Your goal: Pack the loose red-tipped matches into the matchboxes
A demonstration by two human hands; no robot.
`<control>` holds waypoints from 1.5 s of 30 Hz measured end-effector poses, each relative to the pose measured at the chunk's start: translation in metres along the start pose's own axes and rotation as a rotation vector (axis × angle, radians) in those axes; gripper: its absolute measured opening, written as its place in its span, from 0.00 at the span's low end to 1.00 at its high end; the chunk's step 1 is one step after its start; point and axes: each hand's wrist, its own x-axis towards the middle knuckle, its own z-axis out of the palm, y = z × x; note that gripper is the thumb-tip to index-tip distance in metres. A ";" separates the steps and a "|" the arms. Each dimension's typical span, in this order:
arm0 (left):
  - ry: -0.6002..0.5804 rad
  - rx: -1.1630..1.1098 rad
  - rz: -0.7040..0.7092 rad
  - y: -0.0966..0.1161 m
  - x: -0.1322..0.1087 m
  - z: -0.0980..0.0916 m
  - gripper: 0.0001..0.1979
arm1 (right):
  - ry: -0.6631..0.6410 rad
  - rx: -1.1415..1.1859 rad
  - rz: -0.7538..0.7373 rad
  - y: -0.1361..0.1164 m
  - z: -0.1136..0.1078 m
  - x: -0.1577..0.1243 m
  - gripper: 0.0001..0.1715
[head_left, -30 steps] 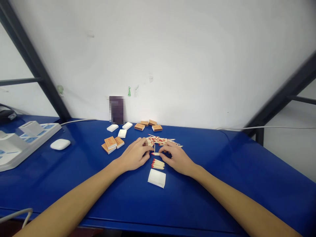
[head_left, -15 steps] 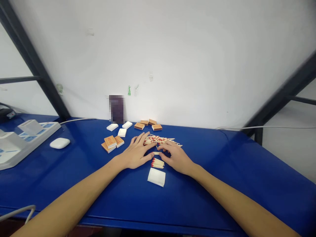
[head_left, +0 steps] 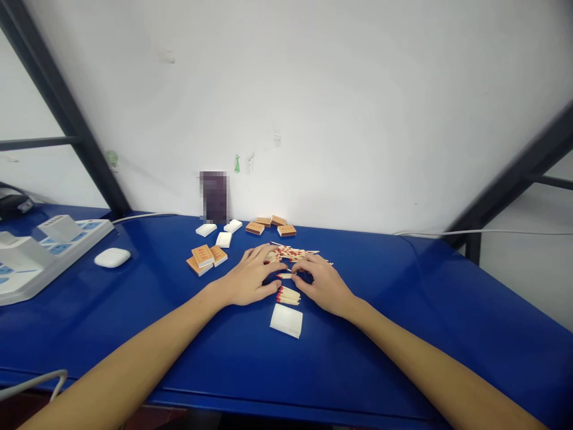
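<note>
Between your two hands, on the blue desk (head_left: 376, 364), lies a small row of matches (head_left: 286, 276), its red heads toward your left thumb and its pale ends toward your right fingertips. Just beyond that row, a loose match (head_left: 289, 270) lies slanted near your right forefinger; one second ago a match points straight away from you, beside your left fingertips.

Your left hand (head_left: 251, 278) is spread, thumb and forefinger well apart and gripping nothing that you can see. A second ago its fingers are curled in; half a second ago its thumb covers the row's red heads, which now show again. Your right hand (head_left: 326, 285) stays bent, thumb and forefinger at the row's pale ends, but you cannot tell whether they pinch it.

Past your fingers spreads the big match pile (head_left: 296, 254), partly hidden by both hands. Nearer you than your thumbs sits a thicker bundle of matches (head_left: 289, 296), with a flat white piece (head_left: 286, 321) just on its near side. To the left of your left hand, the stacked orange matchboxes (head_left: 203, 257) keep their arrangement.
</note>
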 end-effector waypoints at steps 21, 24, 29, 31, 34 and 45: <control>0.039 -0.078 -0.008 0.000 -0.002 -0.001 0.18 | -0.101 0.052 0.078 -0.007 -0.007 -0.001 0.04; 0.028 -0.086 -0.023 0.000 -0.002 0.000 0.21 | -0.102 0.044 0.072 -0.007 -0.007 -0.001 0.05; 0.007 -0.080 -0.031 0.001 -0.001 -0.001 0.23 | -0.107 0.038 0.069 -0.006 -0.008 -0.001 0.04; 0.012 -0.088 -0.031 0.001 -0.001 -0.001 0.24 | -0.107 0.042 0.067 -0.006 -0.008 -0.001 0.04; 0.027 -0.098 -0.035 0.001 0.000 -0.001 0.24 | -0.107 0.042 0.069 -0.006 -0.008 0.000 0.04; 0.056 -0.090 -0.045 -0.002 -0.001 0.001 0.18 | -0.102 0.043 0.054 -0.005 -0.008 -0.002 0.05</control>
